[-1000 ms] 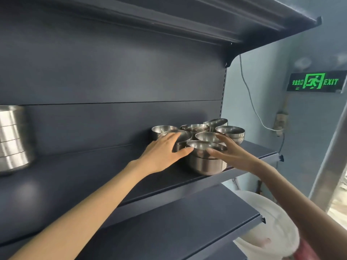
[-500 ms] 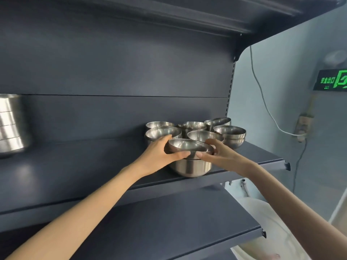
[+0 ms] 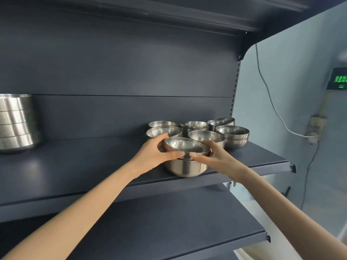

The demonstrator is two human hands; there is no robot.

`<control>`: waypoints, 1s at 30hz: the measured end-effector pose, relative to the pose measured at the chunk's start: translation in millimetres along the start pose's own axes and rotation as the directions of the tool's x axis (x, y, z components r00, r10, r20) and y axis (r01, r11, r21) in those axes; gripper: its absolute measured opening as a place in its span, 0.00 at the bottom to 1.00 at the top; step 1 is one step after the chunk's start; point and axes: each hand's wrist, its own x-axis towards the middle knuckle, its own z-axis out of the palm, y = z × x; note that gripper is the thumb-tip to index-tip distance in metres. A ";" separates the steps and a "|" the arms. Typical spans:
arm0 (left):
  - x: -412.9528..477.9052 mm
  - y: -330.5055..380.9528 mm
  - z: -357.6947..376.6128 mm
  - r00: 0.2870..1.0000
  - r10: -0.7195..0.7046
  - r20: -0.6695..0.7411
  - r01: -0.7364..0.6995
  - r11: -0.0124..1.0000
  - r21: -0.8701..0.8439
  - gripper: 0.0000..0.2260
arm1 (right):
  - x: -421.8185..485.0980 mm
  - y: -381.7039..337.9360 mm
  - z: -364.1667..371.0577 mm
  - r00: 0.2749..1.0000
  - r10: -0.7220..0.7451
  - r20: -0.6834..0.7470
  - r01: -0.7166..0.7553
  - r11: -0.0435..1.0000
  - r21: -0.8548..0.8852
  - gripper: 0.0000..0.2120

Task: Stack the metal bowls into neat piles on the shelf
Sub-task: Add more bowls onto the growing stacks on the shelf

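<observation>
Both hands grasp one metal bowl (image 3: 185, 145) from opposite sides. The left hand (image 3: 152, 152) has its fingers curled round the left side of the bowl and its thumb on the near wall. The right hand (image 3: 212, 156) holds the right side in the same way, and the two thumbs almost meet at the front. The bowl is a little tilted, with its left rim higher. It is directly over a lower pile of bowls (image 3: 185, 167), which stands near the front edge of the shelf (image 3: 75, 166). I cannot tell if the held bowl already rests in this pile or is just above it.

Behind the hands, toward the right end of the shelf and close to its back edge, more metal bowls stand close together. Among them are a single bowl (image 3: 206, 136) just behind the right hand, a short pile (image 3: 233, 136) at the right, and two bowls (image 3: 163, 130) behind the left hand. At the far left end of the shelf there is a tall stack of larger metal vessels (image 3: 15, 121). A lower shelf (image 3: 169, 222) is under the arms. On the wall at the right hang a white cable (image 3: 272, 102) and a green lit sign (image 3: 338, 78).
</observation>
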 end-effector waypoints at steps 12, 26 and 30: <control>-27.1 -10.5 -48.1 0.997 -0.004 0.076 0.010 0.997 -0.079 0.21 | 6.1 -21.0 47.1 1.000 0.019 0.008 -0.019 0.999 -0.033 0.49; -55.0 -54.6 -132.6 0.997 -0.049 -0.068 0.038 0.988 -0.149 0.25 | 62.4 -45.3 142.8 0.997 -0.073 -0.011 0.073 0.997 0.009 0.48; -56.2 -69.9 -155.9 0.992 -0.064 -0.105 0.046 0.985 -0.166 0.28 | 80.6 -60.0 160.3 0.998 -0.052 0.035 0.054 0.995 -0.087 0.50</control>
